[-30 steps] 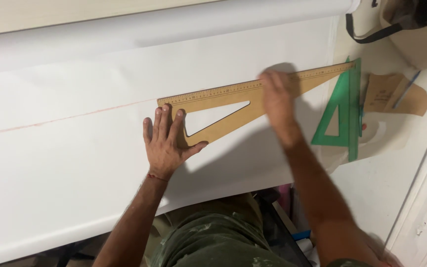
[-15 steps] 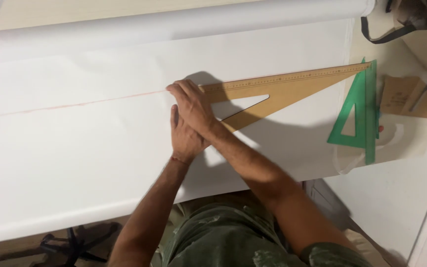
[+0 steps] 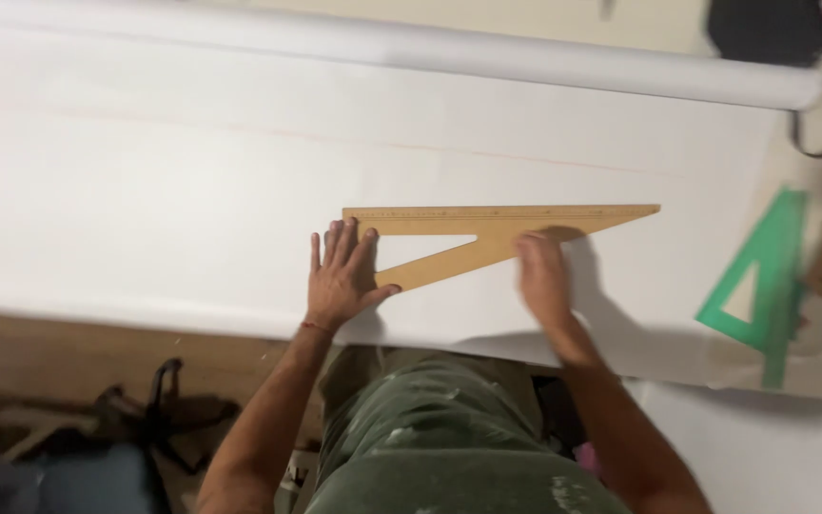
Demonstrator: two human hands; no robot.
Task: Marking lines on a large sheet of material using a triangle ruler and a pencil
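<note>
wooden set square [image 3: 497, 228], left hand [image 3: 340, 276], white paper [image 3: 145, 209]

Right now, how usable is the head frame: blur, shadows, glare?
Head view: motion blur smears the right hand and the green set square; the left hand and wooden triangle are sharper. Soft shadows fall right of the right hand on the white paper. No harsh glare.

**Surroundings of the work area**

A green triangular set square [image 3: 758, 290] is seen lying well to the right of the right hand. A rolled end of paper [image 3: 449, 46] runs beyond both hands. Dark blurred objects [image 3: 97, 447] are seen on the wooden floor [image 3: 59, 347] below the left hand.
</note>
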